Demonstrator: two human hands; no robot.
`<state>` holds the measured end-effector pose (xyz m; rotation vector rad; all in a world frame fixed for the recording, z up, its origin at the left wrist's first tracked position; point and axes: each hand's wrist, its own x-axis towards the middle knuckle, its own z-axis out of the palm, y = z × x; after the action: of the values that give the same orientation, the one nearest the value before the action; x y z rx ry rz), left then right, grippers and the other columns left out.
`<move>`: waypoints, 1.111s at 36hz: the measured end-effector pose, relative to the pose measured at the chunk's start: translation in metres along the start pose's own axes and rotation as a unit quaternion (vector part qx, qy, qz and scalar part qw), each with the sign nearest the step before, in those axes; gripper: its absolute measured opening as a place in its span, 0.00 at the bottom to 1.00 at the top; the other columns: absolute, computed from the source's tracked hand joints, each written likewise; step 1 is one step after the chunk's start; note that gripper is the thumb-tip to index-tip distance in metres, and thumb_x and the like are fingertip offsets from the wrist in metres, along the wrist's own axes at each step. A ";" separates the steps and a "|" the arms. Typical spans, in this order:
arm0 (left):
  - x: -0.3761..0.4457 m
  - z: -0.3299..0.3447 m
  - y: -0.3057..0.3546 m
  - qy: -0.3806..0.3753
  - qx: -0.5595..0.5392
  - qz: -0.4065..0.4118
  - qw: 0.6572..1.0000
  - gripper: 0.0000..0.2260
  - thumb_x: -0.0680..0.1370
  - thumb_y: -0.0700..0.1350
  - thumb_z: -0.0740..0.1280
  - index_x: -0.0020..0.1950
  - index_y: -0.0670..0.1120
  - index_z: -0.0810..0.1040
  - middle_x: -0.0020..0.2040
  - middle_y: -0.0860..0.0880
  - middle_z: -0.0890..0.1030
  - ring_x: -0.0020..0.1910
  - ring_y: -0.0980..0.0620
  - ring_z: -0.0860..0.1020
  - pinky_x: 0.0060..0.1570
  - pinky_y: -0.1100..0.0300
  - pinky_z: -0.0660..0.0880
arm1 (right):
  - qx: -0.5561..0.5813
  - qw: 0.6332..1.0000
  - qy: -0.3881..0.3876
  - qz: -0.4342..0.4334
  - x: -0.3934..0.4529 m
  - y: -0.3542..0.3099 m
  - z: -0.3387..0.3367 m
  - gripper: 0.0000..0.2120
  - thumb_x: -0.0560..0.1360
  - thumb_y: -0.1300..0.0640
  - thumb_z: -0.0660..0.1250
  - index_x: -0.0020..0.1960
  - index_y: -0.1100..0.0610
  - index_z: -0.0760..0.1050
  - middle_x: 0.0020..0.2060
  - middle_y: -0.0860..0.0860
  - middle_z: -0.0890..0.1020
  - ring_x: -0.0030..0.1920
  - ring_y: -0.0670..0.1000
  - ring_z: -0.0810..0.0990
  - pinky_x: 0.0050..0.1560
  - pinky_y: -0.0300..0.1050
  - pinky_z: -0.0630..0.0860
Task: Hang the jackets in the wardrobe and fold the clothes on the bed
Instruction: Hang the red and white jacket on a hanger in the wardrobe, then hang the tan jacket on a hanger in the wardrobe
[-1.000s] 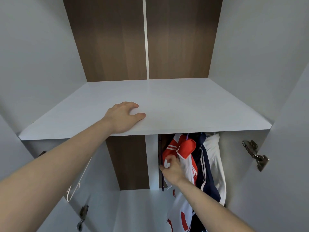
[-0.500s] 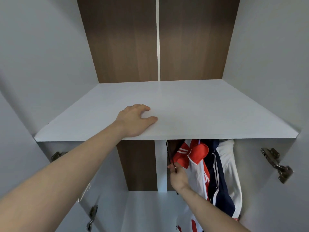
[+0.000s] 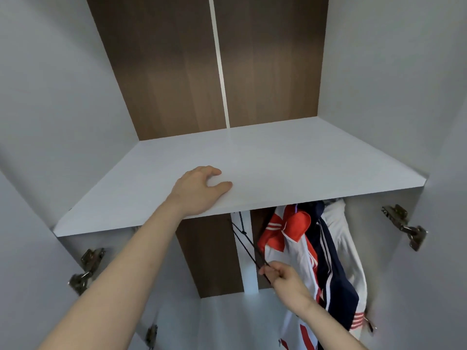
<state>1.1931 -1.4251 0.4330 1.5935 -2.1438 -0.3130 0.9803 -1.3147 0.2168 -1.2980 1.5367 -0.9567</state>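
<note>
The left hand (image 3: 199, 190) rests on the front edge of the white wardrobe shelf (image 3: 290, 162) — fingers loosely curled. Below, the right hand (image 3: 284, 275) pinches a thin black wire hanger (image 3: 246, 246) beside the red-and-white jacket (image 3: 290, 238), navy jacket (image 3: 333, 274) and white jacket (image 3: 351, 253).

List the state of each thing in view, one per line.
left hand: rests on the shelf edge
right hand: pinches the black hanger
black hanger: bare, tilted
red and white jacket: hanging
navy jacket: hanging
white jacket: hanging
hinges: swung open
</note>
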 end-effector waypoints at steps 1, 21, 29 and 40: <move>-0.002 0.000 -0.001 0.002 -0.014 0.004 1.000 0.26 0.76 0.68 0.64 0.69 0.57 0.75 0.72 0.59 0.73 0.72 0.54 0.70 0.69 0.55 0.66 | 0.001 1.000 -0.005 0.003 -0.011 0.001 -0.005 0.12 0.84 0.55 0.61 0.50 0.50 0.83 0.39 0.45 0.83 0.39 0.41 0.79 0.40 0.33 0.71; -0.050 0.010 -0.005 -0.009 -0.092 0.202 0.975 0.21 0.73 0.75 0.61 0.57 0.65 0.80 0.60 0.72 0.78 0.65 0.61 0.75 0.66 0.65 0.67 | -0.046 0.983 0.151 0.089 -0.261 0.017 -0.039 0.18 0.81 0.44 0.66 0.47 0.59 0.81 0.28 0.46 0.61 0.30 0.48 0.57 0.30 0.39 0.57; -0.174 0.074 0.055 -0.207 -0.196 0.384 0.878 0.06 0.78 0.52 0.72 0.54 0.58 0.83 0.53 0.65 0.82 0.56 0.65 0.79 0.52 0.76 0.71 | -0.003 0.938 0.295 0.183 -0.384 0.012 -0.006 0.11 0.80 0.46 0.67 0.47 0.49 0.86 0.24 0.41 0.65 0.26 0.44 0.60 0.28 0.31 0.58; -0.267 0.183 0.139 -0.372 -0.110 0.509 0.769 0.23 0.77 0.55 0.71 0.71 0.64 0.70 0.67 0.75 0.65 0.69 0.74 0.59 0.65 0.80 0.52 | 0.026 0.868 0.424 0.257 -0.553 0.009 0.025 0.13 0.78 0.42 0.68 0.47 0.49 0.86 0.27 0.49 0.61 0.30 0.49 0.59 0.32 0.41 0.57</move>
<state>1.0494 -1.1443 0.2753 -0.0569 -3.0136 -0.8562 1.0362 -0.7673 0.2799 -0.3294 2.3315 -1.2615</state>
